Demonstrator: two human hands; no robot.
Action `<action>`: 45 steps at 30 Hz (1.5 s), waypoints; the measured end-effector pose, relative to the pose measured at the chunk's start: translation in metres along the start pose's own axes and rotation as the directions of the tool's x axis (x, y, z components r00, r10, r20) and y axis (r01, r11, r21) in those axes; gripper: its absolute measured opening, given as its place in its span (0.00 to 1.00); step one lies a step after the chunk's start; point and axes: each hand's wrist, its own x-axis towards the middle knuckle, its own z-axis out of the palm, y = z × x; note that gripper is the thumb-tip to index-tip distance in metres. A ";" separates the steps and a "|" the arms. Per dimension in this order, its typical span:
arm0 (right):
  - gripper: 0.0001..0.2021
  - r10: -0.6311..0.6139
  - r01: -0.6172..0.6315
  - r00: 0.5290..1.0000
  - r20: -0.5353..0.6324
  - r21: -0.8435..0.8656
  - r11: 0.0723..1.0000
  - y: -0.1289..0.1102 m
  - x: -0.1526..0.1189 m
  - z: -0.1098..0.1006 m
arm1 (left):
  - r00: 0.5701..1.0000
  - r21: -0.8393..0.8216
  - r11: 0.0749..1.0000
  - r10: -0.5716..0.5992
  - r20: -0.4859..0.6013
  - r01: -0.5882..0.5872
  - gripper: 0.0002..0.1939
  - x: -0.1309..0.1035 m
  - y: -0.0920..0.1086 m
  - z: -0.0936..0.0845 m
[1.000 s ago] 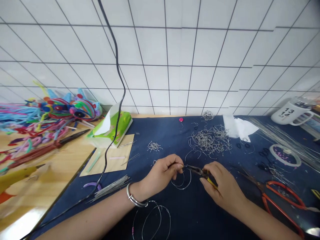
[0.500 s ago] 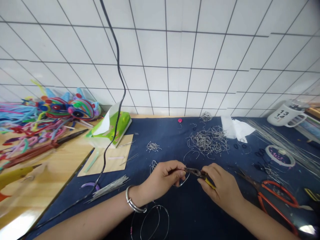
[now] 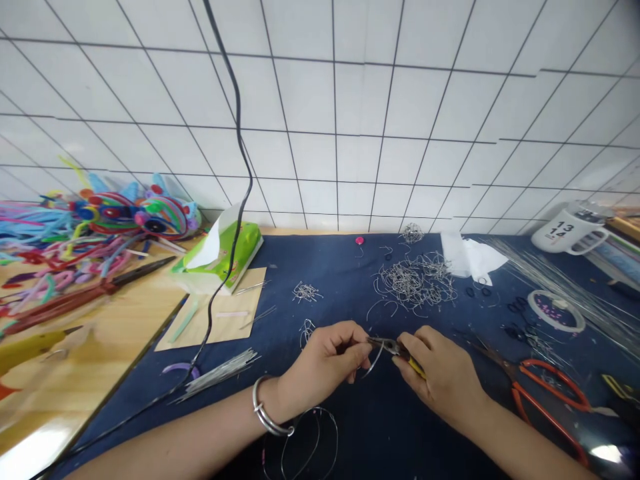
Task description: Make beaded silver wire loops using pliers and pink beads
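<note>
My right hand (image 3: 434, 370) is wrapped round the yellow handles of a pair of pliers (image 3: 389, 346), whose jaws point left. A thin silvery wire (image 3: 373, 363) curves down from the jaws. My left hand (image 3: 333, 357), with a silver bangle (image 3: 265, 407) on its wrist, pinches the wire at the plier tips; its exact grip is partly hidden by the fingers. Below the left wrist lie large wire loops (image 3: 317, 443) with a few pink beads. Just behind the left hand sits a small bent wire piece (image 3: 307, 330).
A tangled pile of bent wires (image 3: 415, 280) lies beyond the hands. Red-handled scissors (image 3: 550, 393) and a bead dish (image 3: 557, 312) are at right, near a white mug (image 3: 567, 230). A tissue pack (image 3: 223, 257), straight wires (image 3: 220, 377) and a black cable (image 3: 237, 107) are at left.
The pliers and my right hand have shifted slightly left, closer to my left fingers. The wire's curve at the jaws now hangs at a different angle.
</note>
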 end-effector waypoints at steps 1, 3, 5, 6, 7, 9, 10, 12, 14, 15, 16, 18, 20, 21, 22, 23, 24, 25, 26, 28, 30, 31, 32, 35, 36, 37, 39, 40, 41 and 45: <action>0.11 0.000 0.000 1.000 0.003 0.002 1.000 0.000 0.000 0.000 | 1.000 -0.018 1.000 -0.013 -0.001 0.013 0.08 0.000 -0.001 0.000; 0.11 0.001 -0.001 1.000 0.004 -0.005 1.000 0.000 0.000 0.000 | 0.999 -0.051 0.998 -0.035 0.003 0.035 0.07 0.001 -0.001 0.001; 0.11 0.002 -0.002 1.000 -0.008 -0.019 1.000 0.000 0.000 -0.001 | 0.999 -0.079 0.996 -0.041 0.013 0.042 0.07 0.001 -0.001 0.001; 0.11 0.002 -0.002 1.000 -0.016 -0.017 1.000 0.000 0.000 -0.001 | 0.999 -0.095 0.995 -0.040 0.018 0.042 0.07 0.002 -0.001 0.001; 0.11 0.000 0.000 1.000 -0.021 -0.004 1.000 0.000 0.000 -0.002 | 0.999 -0.111 0.993 -0.038 0.022 0.041 0.08 0.002 -0.001 0.001; 0.11 -0.002 0.003 1.000 -0.014 0.045 0.999 0.000 0.000 -0.003 | 0.999 -0.148 0.988 -0.039 0.025 0.042 0.08 0.002 0.000 0.001; 0.11 0.000 0.000 1.000 -0.004 0.072 0.997 0.000 0.000 -0.003 | 0.999 -0.165 0.985 -0.040 0.026 0.044 0.08 0.002 0.000 0.001; 0.11 0.008 -0.009 1.000 0.016 0.111 0.994 0.001 0.000 -0.004 | 0.999 -0.183 0.982 -0.043 0.026 0.047 0.09 0.003 0.001 0.001; 0.11 0.018 -0.021 1.000 0.025 0.133 0.991 0.001 0.000 -0.004 | 0.999 -0.185 0.982 -0.045 0.020 0.048 0.09 0.003 0.000 0.001; 0.11 0.023 -0.027 0.999 0.026 0.140 0.990 0.002 0.000 -0.004 | 0.999 -0.188 0.981 -0.047 0.017 0.049 0.09 0.003 0.000 0.001; 0.11 0.028 -0.032 0.999 0.029 0.147 0.989 0.002 0.000 -0.003 | 0.999 -0.193 0.980 -0.050 0.013 0.051 0.09 0.003 -0.001 0.002; 0.11 0.034 -0.039 0.999 0.036 0.157 0.987 0.003 0.000 -0.003 | 0.999 -0.209 0.977 -0.053 0.007 0.054 0.09 0.004 -0.003 0.002; 0.11 0.035 -0.042 0.998 0.044 0.162 0.986 0.003 0.000 -0.002 | 0.999 -0.218 0.974 -0.053 0.005 0.053 0.09 0.004 -0.004 0.003; 0.11 0.035 -0.042 0.998 0.047 0.162 0.986 0.003 0.000 -0.002 | 0.999 -0.219 0.974 -0.052 0.004 0.052 0.08 0.004 -0.005 0.003; 0.11 0.035 -0.043 0.998 0.049 0.160 0.986 0.003 0.000 -0.002 | 0.999 -0.219 0.974 -0.053 0.003 0.052 0.08 0.004 -0.005 0.003; 0.11 0.036 -0.043 0.998 0.048 0.155 0.987 0.003 -0.001 -0.002 | 0.999 -0.221 0.974 -0.054 0.000 0.053 0.08 0.004 -0.005 0.003; 0.11 0.037 -0.043 0.998 0.046 0.148 0.988 0.003 -0.001 -0.002 | 0.998 -0.222 0.974 -0.057 -0.002 0.055 0.08 0.004 -0.005 0.003; 0.11 0.036 -0.041 0.999 0.041 0.139 0.989 0.002 -0.001 -0.002 | 0.998 -0.222 0.973 -0.059 -0.005 0.056 0.08 0.004 -0.005 0.003; 0.11 0.031 -0.035 0.999 0.034 0.127 0.991 0.002 -0.001 -0.003 | 0.998 -0.221 0.973 -0.061 -0.005 0.058 0.08 0.004 -0.005 0.003; 0.11 0.015 -0.016 1.000 0.012 0.088 0.996 0.002 -0.001 -0.003 | 0.998 -0.217 0.974 -0.063 0.000 0.061 0.08 0.004 -0.004 0.003; 0.11 -0.004 0.005 1.000 -0.010 0.025 1.000 0.003 -0.001 -0.004 | 0.998 -0.217 0.974 -0.067 0.006 0.067 0.09 0.004 -0.002 0.003; 0.11 -0.013 0.013 1.000 -0.020 -0.017 1.000 0.004 0.000 -0.004 | 0.997 -0.219 0.973 -0.072 0.005 0.072 0.09 0.004 -0.002 0.002; 0.11 -0.023 0.021 0.999 -0.028 -0.064 0.998 0.005 0.000 -0.004 | 0.997 -0.221 0.972 -0.080 0.003 0.079 0.09 0.004 -0.001 0.002; 0.11 -0.067 0.054 0.996 -0.052 -0.221 0.974 0.008 0.002 -0.003 | 0.993 -0.230 0.966 -0.119 -0.007 0.114 0.09 0.005 -0.001 0.001; 0.11 -0.086 0.067 0.995 -0.059 -0.273 0.960 0.009 0.002 -0.002 | 0.991 -0.240 0.962 -0.134 -0.009 0.128 0.09 0.005 -0.002 0.001; 0.12 -0.104 0.077 0.992 -0.067 -0.322 0.944 0.010 0.003 -0.002 | 0.989 -0.257 0.956 -0.149 -0.008 0.142 0.09 0.005 -0.002 0.000; 0.12 -0.132 0.087 0.988 -0.081 -0.411 0.907 0.010 0.004 -0.002 | 0.983 -0.308 0.935 -0.184 -0.002 0.175 0.09 0.006 -0.003 -0.001; 0.12 -0.144 0.090 0.986 -0.087 -0.449 0.889 0.010 0.004 -0.002 | 0.979 -0.335 0.922 -0.203 0.002 0.191 0.08 0.007 -0.004 -0.001; 0.12 -0.155 0.091 0.983 -0.094 -0.481 0.872 0.010 0.005 -0.002 | 0.976 -0.363 0.909 -0.219 0.005 0.206 0.08 0.007 -0.005 -0.002; 0.12 -0.191 0.095 0.974 -0.118 -0.552 0.828 0.008 0.009 -0.003 | 0.969 -0.465 0.859 -0.247 -0.007 0.216 0.08 0.009 -0.005 -0.003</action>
